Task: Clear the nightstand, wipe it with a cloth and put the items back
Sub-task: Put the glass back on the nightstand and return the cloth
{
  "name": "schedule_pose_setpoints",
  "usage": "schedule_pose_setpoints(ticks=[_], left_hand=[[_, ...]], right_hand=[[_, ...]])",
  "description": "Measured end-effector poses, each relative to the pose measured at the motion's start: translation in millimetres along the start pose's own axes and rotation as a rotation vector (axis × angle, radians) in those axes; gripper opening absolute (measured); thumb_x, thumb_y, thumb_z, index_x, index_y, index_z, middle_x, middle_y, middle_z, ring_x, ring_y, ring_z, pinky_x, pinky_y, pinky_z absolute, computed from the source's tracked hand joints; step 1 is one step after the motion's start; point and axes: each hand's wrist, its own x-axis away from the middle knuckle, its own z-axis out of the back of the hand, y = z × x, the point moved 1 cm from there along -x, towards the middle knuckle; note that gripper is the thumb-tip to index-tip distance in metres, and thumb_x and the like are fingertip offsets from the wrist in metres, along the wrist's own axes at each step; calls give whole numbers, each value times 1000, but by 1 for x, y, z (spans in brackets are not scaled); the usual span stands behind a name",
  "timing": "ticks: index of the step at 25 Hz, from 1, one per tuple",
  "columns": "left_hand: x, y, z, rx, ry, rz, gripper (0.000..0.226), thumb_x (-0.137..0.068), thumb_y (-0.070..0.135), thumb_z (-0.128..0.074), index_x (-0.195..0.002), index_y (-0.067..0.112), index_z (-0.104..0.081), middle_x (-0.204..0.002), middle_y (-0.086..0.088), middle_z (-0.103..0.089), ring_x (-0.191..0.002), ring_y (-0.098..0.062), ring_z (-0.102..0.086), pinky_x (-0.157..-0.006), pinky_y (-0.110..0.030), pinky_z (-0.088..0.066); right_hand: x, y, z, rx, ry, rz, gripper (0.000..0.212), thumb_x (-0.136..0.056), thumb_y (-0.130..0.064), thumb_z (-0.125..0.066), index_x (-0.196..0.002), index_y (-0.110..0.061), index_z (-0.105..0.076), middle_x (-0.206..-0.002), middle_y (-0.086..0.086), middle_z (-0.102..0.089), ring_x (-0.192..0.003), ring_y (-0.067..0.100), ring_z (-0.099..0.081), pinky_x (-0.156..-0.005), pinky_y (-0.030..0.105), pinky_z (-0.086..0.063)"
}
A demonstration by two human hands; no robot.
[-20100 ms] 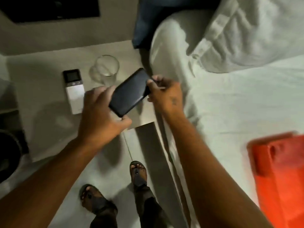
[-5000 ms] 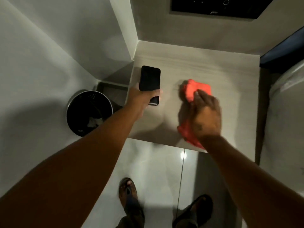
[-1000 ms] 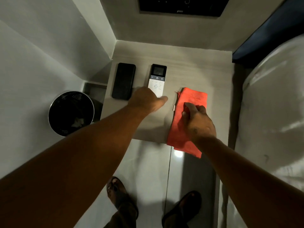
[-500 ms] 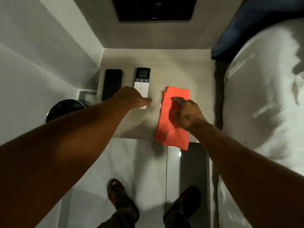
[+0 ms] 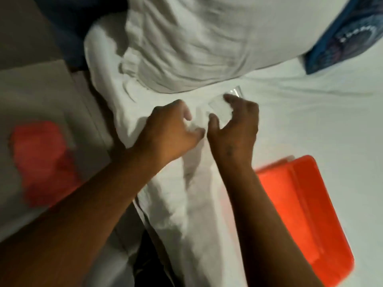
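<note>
A clear drinking glass (image 5: 222, 107) lies on its side on the white bed sheet (image 5: 310, 121), just below the pillow. My right hand (image 5: 234, 129) is over it, thumb and forefinger curled around its sides. My left hand (image 5: 170, 133) hovers right beside it over the sheet, fingers loosely bent and holding nothing. The orange cloth (image 5: 41, 160) lies spread on the nightstand (image 5: 31, 94) at the left, away from both hands. The view is blurred by motion. The phone and the remote are out of view.
A rumpled white pillow (image 5: 196, 44) fills the top of the bed. An orange tray (image 5: 302, 214) lies on the sheet at the lower right. A blue patterned cushion (image 5: 342, 38) sits at the top right. A dark gap separates nightstand and bed.
My view has swung right from the nightstand to the bed. My left hand has left the remote and my right hand has let go of the cloth; both now reach the glass on the sheet.
</note>
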Motion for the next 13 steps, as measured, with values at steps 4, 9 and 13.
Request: schedule_pose_setpoints(ticks=[4,9,13], left_hand=[[-53,51,-57,23,-170,2,49,-77,44,-77,-115,18,-63,-111,4,-70,-103,-15,-65,-70,-19,-43],[-69,36,-79,207,-127,36,56,-76,49,-71,-119,12,-64,-107,-4,-75,-104,-22,-70,-87,-27,-52],[-46,16,-43,779,-93,174,74,-76,66,-64,-125,11,-57,-91,-1,-69,-80,-20,-71,-77,-39,-60]], right_hand=[[-44,64,19,277,-243,-241,73,-82,-36,-71,-145,-16,-41,-140,13,-50,-129,36,-48,-107,47,-42],[-49,79,15,101,-344,-297,77,-81,-27,-74,-147,-18,-36,-135,9,-55,-124,27,-56,-100,39,-50],[-13,21,0,-143,-326,-260,81,-74,-35,-83,-143,-20,-44,-120,0,-61,-104,14,-64,-88,29,-56]])
